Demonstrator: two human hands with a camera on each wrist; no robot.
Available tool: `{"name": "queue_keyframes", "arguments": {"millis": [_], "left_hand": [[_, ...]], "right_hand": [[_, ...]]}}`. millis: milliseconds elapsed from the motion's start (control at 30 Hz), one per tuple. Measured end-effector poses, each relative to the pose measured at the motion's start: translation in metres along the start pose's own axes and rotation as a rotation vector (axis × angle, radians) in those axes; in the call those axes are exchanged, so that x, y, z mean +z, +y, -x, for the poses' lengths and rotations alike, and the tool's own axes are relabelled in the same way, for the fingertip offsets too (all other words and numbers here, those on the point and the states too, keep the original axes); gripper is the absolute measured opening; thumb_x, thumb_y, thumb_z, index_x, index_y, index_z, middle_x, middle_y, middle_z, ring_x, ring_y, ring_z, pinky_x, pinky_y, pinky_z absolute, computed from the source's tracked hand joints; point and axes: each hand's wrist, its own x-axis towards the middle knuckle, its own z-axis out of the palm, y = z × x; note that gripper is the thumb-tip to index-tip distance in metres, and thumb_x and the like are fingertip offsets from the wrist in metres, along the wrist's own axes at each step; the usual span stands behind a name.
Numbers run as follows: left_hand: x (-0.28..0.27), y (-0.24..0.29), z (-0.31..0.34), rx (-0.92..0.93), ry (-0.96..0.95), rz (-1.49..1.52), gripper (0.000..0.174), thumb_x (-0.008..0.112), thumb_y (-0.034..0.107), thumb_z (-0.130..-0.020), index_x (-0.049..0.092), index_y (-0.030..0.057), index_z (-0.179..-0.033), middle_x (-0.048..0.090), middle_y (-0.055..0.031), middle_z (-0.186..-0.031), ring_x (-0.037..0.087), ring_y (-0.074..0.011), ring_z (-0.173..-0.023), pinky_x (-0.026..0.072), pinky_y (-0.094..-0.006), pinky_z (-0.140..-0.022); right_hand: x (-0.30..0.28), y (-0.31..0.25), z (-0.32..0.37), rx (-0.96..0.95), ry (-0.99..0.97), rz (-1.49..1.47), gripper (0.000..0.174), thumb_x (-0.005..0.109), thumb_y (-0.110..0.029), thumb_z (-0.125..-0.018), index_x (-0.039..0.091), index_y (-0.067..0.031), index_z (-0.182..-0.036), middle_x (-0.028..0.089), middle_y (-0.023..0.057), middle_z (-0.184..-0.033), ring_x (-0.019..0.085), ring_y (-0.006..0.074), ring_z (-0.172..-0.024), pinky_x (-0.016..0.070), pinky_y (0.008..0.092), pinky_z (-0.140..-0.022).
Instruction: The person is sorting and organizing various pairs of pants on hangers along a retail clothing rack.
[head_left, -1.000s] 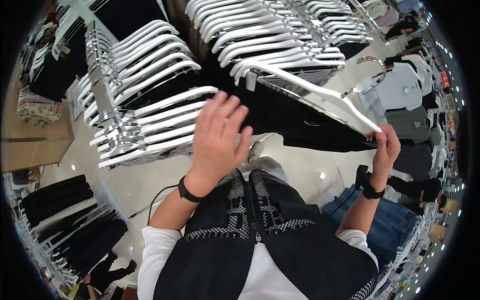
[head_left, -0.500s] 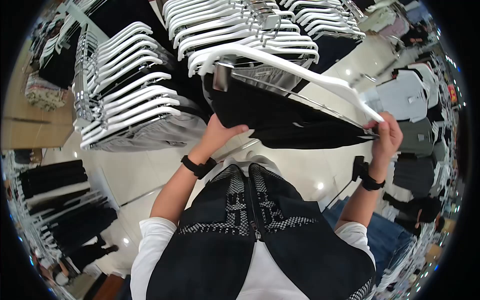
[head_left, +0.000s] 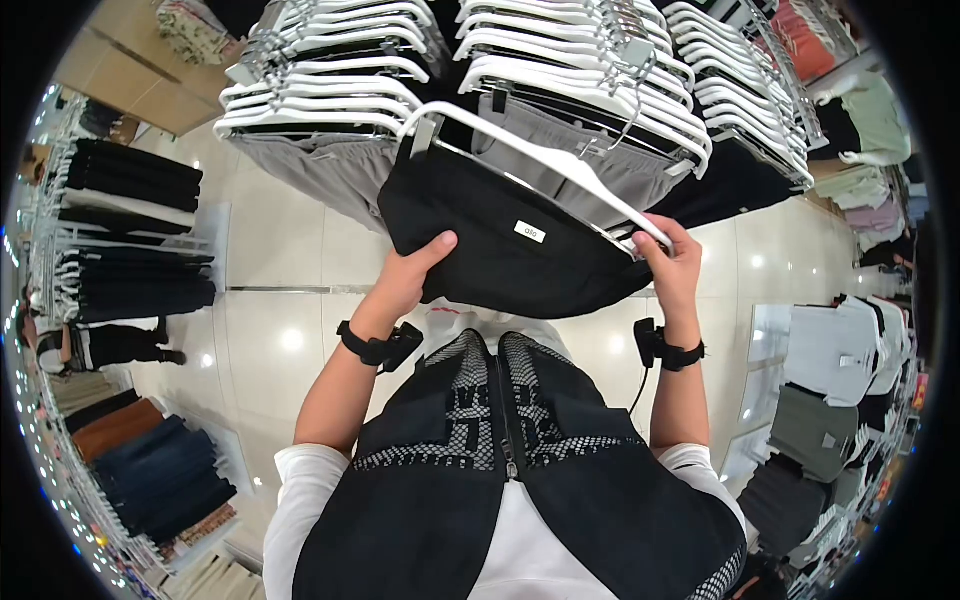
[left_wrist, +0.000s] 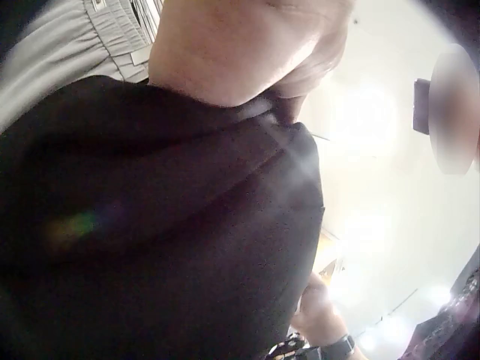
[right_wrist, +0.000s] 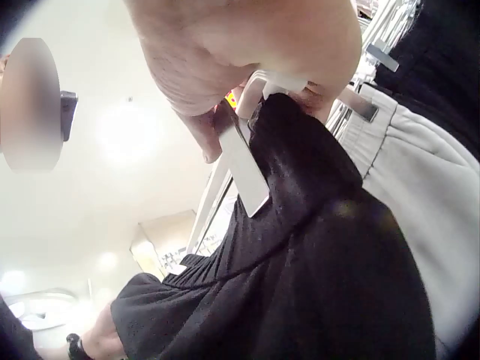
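A black garment [head_left: 480, 250] with a gathered waist hangs clipped from a white hanger [head_left: 525, 148], tilted down to the right in the head view. A small white label [head_left: 530, 232] shows on its upper part. My right hand [head_left: 672, 265] pinches the hanger's right end. Beside its thumb, the right wrist view shows a flat metal clip [right_wrist: 244, 169] over the waistband. My left hand [head_left: 405, 278] holds the garment's left side, thumb in front, fingers hidden behind the cloth. Black fabric [left_wrist: 150, 210] fills much of the left wrist view.
White hangers [head_left: 545, 50] crowd the rails just beyond the garment, with grey pants [head_left: 320, 175] below them. Folded dark clothes [head_left: 135, 230] hang at left, and shirts [head_left: 830, 355] at right. Pale tiled floor [head_left: 290, 265] lies beneath.
My left hand has come down from the hangers and taken hold of the garment's left side. My right hand and the hanger have moved left, and the label has turned into sight.
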Motion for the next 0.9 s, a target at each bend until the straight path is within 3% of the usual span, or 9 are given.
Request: {"name": "queue_keyframes", "arguments": {"millis": [67,133,300,433,633,733,900], "left_hand": [[-0.004,0.001,0.013,0.001,0.028,0.037,0.05,0.075,0.02,-0.095,0.057,-0.0023,-0.136,0.064,-0.0101,-0.13,0.062,-0.0203,-0.117,0.0506,-0.0336,-0.103],[-0.012,0.001,0.025,0.024,0.041,-0.016,0.049,0.074,0.02,-0.095,0.057,-0.0018,-0.136,0.065,-0.01,-0.129,0.062,-0.0201,-0.117,0.0501,-0.0336,-0.102],[-0.039,0.005,0.058,0.045,0.008,-0.023,0.049,0.074,0.021,-0.096,0.057,-0.0008,-0.137,0.064,-0.0091,-0.129,0.06,-0.0197,-0.118,0.0476,-0.0342,-0.105],[-0.056,0.01,0.084,0.065,-0.008,0.067,0.053,0.075,0.022,-0.096,0.055,-0.0005,-0.139,0.063,-0.0089,-0.132,0.059,-0.0206,-0.122,0.0457,-0.0348,-0.107],[-0.096,0.012,0.112,0.098,-0.034,0.089,0.055,0.07,0.02,-0.099,0.049,0.0009,-0.146,0.059,-0.0104,-0.141,0.056,-0.0232,-0.13,0.0437,-0.0378,-0.112],[-0.111,0.013,0.12,0.09,-0.072,0.096,0.055,0.068,0.018,-0.1,0.047,0.0012,-0.148,0.057,-0.0115,-0.144,0.055,-0.0242,-0.133,0.0433,-0.0388,-0.113],[-0.127,-0.001,0.133,0.05,-0.07,0.102,0.051,0.071,0.017,-0.098,0.053,-0.0003,-0.142,0.061,-0.0084,-0.137,0.057,-0.021,-0.126,0.0439,-0.0352,-0.109]], "right_hand": [[0.017,-0.003,0.003,0.021,0.023,-0.029,0.033,0.08,-0.006,-0.088,0.072,0.0018,-0.119,0.069,-0.0002,-0.085,0.06,0.0044,-0.074,0.0471,0.0196,-0.066],[0.03,-0.012,0.009,-0.064,0.033,-0.008,0.048,0.079,-0.002,-0.087,0.066,0.0001,-0.133,0.065,-0.0007,-0.079,0.057,0.004,-0.069,0.0427,0.0192,-0.063],[0.042,-0.015,0.017,-0.068,0.008,0.107,0.057,0.076,0.0,-0.087,0.061,-0.0027,-0.142,0.067,0.0013,-0.08,0.059,0.0047,-0.072,0.0458,0.0196,-0.067],[0.065,-0.029,0.027,-0.182,-0.002,0.135,0.064,0.075,0.001,-0.086,0.057,-0.007,-0.147,0.071,0.0037,-0.084,0.06,0.0062,-0.075,0.0475,0.0209,-0.073],[0.093,-0.056,0.052,-0.159,-0.183,0.404,0.065,0.075,-0.002,-0.086,0.055,-0.0092,-0.147,0.057,-0.0019,-0.07,0.05,0.0064,-0.067,0.0434,0.024,-0.065],[0.109,-0.064,0.07,-0.098,-0.153,0.227,0.059,0.076,-0.004,-0.087,0.058,-0.0075,-0.143,0.051,-0.004,-0.068,0.046,0.0058,-0.064,0.0391,0.0238,-0.061],[0.121,-0.074,0.105,-0.079,-0.081,0.148,0.046,0.077,-0.007,-0.09,0.064,-0.0056,-0.134,0.054,-0.0044,-0.072,0.047,0.0042,-0.065,0.0364,0.0219,-0.06]]}}
